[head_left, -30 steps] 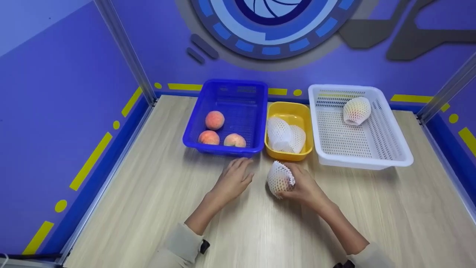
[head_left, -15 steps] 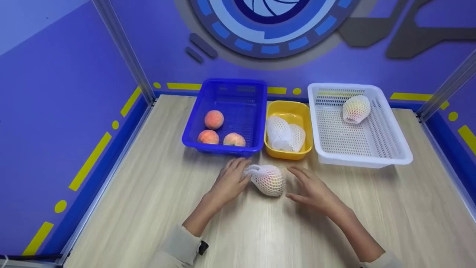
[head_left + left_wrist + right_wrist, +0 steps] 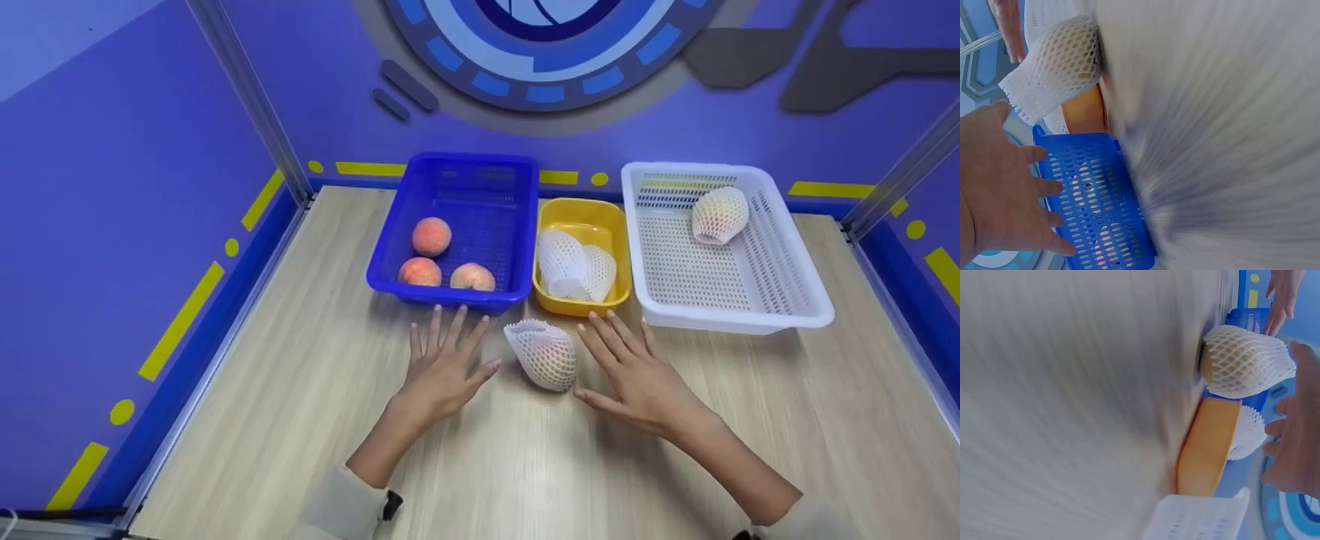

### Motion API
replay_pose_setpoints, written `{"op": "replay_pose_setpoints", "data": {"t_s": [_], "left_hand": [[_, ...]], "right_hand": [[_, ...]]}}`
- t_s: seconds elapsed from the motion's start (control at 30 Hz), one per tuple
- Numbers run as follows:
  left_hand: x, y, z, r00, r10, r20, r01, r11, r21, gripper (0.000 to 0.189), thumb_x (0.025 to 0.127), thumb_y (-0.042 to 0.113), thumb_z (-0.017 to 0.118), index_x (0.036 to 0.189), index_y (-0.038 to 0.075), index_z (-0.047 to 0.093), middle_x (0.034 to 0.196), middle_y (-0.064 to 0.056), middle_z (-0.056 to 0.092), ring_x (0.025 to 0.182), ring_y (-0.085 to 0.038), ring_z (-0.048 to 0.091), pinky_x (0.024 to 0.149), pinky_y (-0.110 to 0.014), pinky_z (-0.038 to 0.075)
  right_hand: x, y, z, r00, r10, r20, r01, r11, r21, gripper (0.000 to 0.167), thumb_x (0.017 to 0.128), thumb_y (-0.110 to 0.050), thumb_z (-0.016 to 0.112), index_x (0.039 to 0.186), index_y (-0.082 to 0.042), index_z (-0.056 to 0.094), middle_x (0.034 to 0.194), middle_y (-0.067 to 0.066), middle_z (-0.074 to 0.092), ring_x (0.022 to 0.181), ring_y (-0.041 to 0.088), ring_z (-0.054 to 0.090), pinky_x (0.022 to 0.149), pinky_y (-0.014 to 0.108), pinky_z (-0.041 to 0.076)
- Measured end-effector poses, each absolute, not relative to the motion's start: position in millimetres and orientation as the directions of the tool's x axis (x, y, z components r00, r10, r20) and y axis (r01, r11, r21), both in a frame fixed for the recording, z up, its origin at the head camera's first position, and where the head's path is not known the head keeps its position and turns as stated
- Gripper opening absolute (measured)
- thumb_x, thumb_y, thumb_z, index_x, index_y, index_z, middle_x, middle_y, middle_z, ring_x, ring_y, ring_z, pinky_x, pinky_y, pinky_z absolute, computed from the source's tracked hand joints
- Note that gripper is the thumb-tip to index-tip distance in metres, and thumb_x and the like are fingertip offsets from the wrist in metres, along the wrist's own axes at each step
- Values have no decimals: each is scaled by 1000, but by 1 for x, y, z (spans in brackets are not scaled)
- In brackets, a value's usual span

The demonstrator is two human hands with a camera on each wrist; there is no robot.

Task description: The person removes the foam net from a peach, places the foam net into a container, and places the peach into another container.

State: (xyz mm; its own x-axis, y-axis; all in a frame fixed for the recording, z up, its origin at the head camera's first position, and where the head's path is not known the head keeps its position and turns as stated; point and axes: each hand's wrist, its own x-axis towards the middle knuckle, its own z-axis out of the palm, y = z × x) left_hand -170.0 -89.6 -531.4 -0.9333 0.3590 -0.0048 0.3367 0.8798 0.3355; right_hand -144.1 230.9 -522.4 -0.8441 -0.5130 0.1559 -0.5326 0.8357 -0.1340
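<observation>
A peach in a white foam net (image 3: 551,358) rests on the table between the two hands, the net's loose end toward the upper left. My left hand (image 3: 444,371) is spread flat to the left of it, fingertips near the blue basket, and holds nothing. To the right, my right hand (image 3: 637,379) has its fingers extended, its thumb close beside the netted peach; it grips nothing. In the left wrist view the netted peach (image 3: 1064,64) stands beyond the thumb. The right wrist view shows the netted peach (image 3: 1244,363) apart from the fingers.
A blue basket (image 3: 382,277) with three bare peaches stands at the back left. The yellow bin (image 3: 581,306) in the middle holds white foam nets (image 3: 564,262). At the right, a white basket (image 3: 731,319) contains another netted peach (image 3: 720,215). Blue walls enclose the table.
The right hand let go of the netted peach, which now sits on the table with its loose end turned left. The left hand moved slightly left, and both hands spread their fingers.
</observation>
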Motion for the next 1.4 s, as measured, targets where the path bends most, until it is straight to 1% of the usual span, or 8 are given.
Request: {"op": "replay_pose_setpoints", "data": {"t_s": [0.23,0.37,0.5,0.67,0.9,1.03,1.17,1.4], "left_hand": [[-168,-91,-532,-930,367,8,352,888,296,75,100,71,32,163,32,21,171,-8,10,154,-44,-4,116,-74,-4],[-167,-90,-532,-929,369,6,354,886,299,77,99,72,32,163,31,21,171,-7,10,155,-44,-4,116,-73,-6],[-167,-90,-532,-932,363,1,349,896,273,77,99,73,30,163,31,20,171,-7,10,155,-43,-5,117,-73,-3],[-167,-92,-532,-939,345,-10,331,908,259,76,100,70,33,163,30,20,171,-7,10,155,-42,-5,117,-73,-3],[-165,-97,-532,-954,296,-41,284,940,189,75,100,69,35,161,25,32,170,-8,17,155,-42,-1,116,-74,1],[-165,-100,-533,-966,253,-54,242,958,157,73,101,67,34,159,22,36,168,-9,22,155,-43,4,118,-73,6],[-166,-101,-534,-971,232,-54,221,962,157,71,103,64,33,159,20,36,167,-11,24,155,-42,7,119,-70,10],[-166,-102,-536,-970,239,-38,230,958,170,70,103,63,36,159,21,37,167,-10,26,155,-42,9,117,-72,13]], "right_hand": [[-160,208,-503,-817,-558,148,-575,808,-130,85,95,-64,56,163,-23,24,167,7,24,155,35,17,122,66,3],[-169,192,-495,-784,-597,171,-617,780,-102,85,94,-64,58,162,-26,26,166,7,27,154,36,19,121,67,7],[-176,178,-489,-721,-672,169,-687,726,-42,83,94,-68,53,162,-26,29,167,6,25,154,34,19,119,70,10],[-189,165,-484,-612,-785,95,-784,618,55,82,95,-74,43,162,-29,28,169,3,20,156,30,14,120,67,15],[-203,151,-485,-490,-872,13,-864,487,129,93,87,-69,65,162,-31,27,169,3,21,155,31,16,121,65,16],[-206,142,-491,-439,-898,-41,-893,431,130,96,82,-68,72,161,-33,30,168,3,25,154,33,20,121,65,14],[-208,135,-496,-442,-891,-102,-895,431,113,99,79,-69,74,161,-37,27,169,3,21,155,34,17,121,67,12],[-211,139,-506,-516,-835,-190,-856,506,101,108,74,-74,75,162,-36,25,170,4,18,154,38,16,118,70,18]]}}
